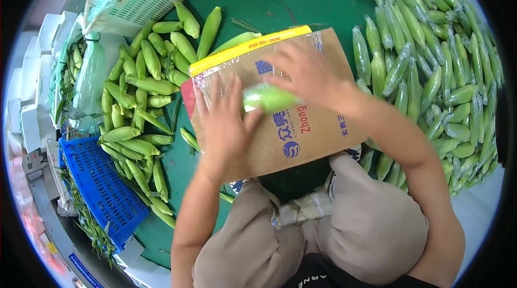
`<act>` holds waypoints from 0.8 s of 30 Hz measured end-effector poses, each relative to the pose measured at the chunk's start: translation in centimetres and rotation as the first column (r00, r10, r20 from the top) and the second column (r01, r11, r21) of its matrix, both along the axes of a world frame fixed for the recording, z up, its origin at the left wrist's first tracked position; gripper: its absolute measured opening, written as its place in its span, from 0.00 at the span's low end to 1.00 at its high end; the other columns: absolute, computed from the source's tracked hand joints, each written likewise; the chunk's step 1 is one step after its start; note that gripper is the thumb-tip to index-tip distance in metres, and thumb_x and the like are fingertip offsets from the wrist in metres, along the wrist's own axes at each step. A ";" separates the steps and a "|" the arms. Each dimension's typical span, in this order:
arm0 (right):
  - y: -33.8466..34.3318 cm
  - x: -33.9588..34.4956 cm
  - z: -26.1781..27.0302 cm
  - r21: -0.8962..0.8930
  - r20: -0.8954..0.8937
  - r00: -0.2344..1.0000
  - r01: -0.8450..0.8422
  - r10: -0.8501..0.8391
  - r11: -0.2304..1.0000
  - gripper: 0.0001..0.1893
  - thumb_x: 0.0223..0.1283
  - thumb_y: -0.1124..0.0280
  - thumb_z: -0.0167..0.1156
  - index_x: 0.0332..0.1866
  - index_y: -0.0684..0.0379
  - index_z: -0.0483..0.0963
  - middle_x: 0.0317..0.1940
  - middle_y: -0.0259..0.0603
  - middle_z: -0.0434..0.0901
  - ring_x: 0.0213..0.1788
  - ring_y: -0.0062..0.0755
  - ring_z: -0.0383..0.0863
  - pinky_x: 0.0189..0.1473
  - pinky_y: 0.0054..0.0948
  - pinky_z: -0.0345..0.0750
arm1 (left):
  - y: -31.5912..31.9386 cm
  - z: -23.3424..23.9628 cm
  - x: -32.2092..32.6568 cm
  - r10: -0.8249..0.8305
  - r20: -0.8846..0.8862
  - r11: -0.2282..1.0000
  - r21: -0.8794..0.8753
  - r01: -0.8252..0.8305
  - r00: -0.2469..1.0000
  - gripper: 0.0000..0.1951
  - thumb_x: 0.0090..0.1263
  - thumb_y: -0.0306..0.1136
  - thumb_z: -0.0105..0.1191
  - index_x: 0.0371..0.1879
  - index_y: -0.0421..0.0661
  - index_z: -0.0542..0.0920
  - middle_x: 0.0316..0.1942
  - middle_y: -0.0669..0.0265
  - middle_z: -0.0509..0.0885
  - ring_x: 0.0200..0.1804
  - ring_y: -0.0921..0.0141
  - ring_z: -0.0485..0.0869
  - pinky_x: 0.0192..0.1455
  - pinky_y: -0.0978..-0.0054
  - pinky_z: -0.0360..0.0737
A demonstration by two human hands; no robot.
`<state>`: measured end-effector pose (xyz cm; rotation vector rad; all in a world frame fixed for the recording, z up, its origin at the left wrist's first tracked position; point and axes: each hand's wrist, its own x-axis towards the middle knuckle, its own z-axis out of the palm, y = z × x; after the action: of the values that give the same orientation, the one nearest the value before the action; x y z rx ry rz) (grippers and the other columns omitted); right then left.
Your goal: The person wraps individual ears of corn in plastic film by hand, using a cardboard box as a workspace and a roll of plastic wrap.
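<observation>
A green-husked ear of corn (pixel 268 99) lies on a brown cardboard box (pixel 258 146) in front of my knees. Clear plastic film covers the ear and part of the box top. Along the far edge of the box runs a yellow cling wrap carton (pixel 250 50). My left hand (pixel 224 116) is spread over the film at the left of the ear, its thumb near the husk. My right hand (pixel 305 72), blurred, hovers over the film just beyond the ear, fingers apart. Whether either hand pinches the film is too blurred to see.
Unwrapped corn (pixel 151 86) is heaped to the left on the green surface (pixel 274 1). Film-wrapped ears (pixel 436 69) pile up at the right. A white slotted crate (pixel 149 1) stands far left; a blue basket (pixel 105 187) of husk leaves stands nearer.
</observation>
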<state>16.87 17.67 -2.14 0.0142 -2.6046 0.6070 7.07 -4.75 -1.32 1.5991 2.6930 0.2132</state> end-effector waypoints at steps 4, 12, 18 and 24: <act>2.1 -4.3 1.3 0.086 0.163 0.977 -0.151 0.136 0.985 0.32 0.55 0.43 0.69 0.53 0.61 0.80 0.46 0.46 0.79 0.51 0.46 0.78 0.53 0.42 0.76 | 4.9 2.5 -9.9 0.086 -0.144 0.981 0.183 -0.059 0.986 0.25 0.73 0.46 0.61 0.63 0.46 0.81 0.67 0.56 0.79 0.74 0.56 0.71 0.75 0.46 0.64; 0.8 -6.7 0.2 -0.257 0.404 0.888 -0.121 0.220 0.959 0.34 0.45 0.50 0.75 0.50 0.69 0.78 0.49 0.59 0.82 0.54 0.55 0.83 0.56 0.44 0.80 | 4.4 0.2 -2.9 -0.061 -0.146 0.986 0.147 0.082 0.987 0.38 0.55 0.37 0.69 0.69 0.43 0.73 0.68 0.59 0.78 0.77 0.62 0.69 0.80 0.44 0.56; 3.1 -5.1 4.3 -0.407 0.618 0.660 -0.197 0.428 0.892 0.28 0.68 0.38 0.58 0.44 0.57 0.84 0.48 0.45 0.84 0.49 0.39 0.82 0.48 0.41 0.76 | 2.9 4.3 0.5 0.015 0.423 0.991 -0.128 0.043 0.906 0.26 0.51 0.37 0.69 0.52 0.45 0.81 0.42 0.54 0.89 0.45 0.51 0.87 0.53 0.56 0.81; 0.6 -3.8 -3.9 0.137 0.365 0.848 -0.459 0.386 0.878 0.34 0.66 0.34 0.55 0.74 0.35 0.69 0.80 0.26 0.60 0.84 0.35 0.50 0.80 0.58 0.48 | 4.2 5.5 0.1 -0.076 0.638 0.874 -0.327 0.359 0.766 0.25 0.49 0.43 0.68 0.44 0.41 0.82 0.34 0.46 0.87 0.42 0.47 0.86 0.49 0.53 0.81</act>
<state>13.08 18.31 -6.06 0.6327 -3.0065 0.4939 7.14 -0.51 4.20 1.3822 1.8689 0.0905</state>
